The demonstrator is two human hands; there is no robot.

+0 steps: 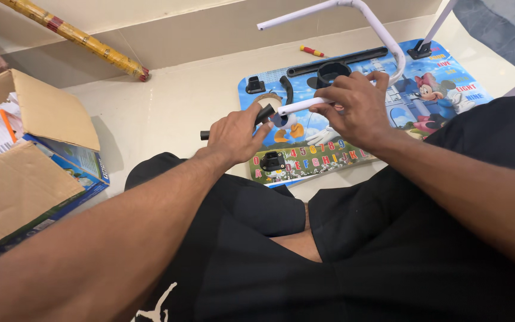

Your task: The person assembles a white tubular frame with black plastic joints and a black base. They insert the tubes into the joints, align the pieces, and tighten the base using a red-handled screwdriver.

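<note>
My left hand (235, 132) grips a short black tube piece (264, 114), whose end pokes out to the left of my fist. My right hand (357, 107) holds the free end of a bent white metal tube leg (382, 33) that arches up and over toward the back. The black piece meets the white tube's open end between my hands. Under them lies a colourful cartoon-printed table top (329, 161) flat on the floor, with black plastic brackets (272, 161) and a black cup-holder ring (333, 71) on it.
An open cardboard box (37, 149) with booklets sits at left. A yellow-wrapped roll (78, 37) leans along the wall. A small red-and-yellow screwdriver (312, 52) lies on the floor behind the table top. Another white leg (436, 24) rises at the right. My legs in black shorts fill the foreground.
</note>
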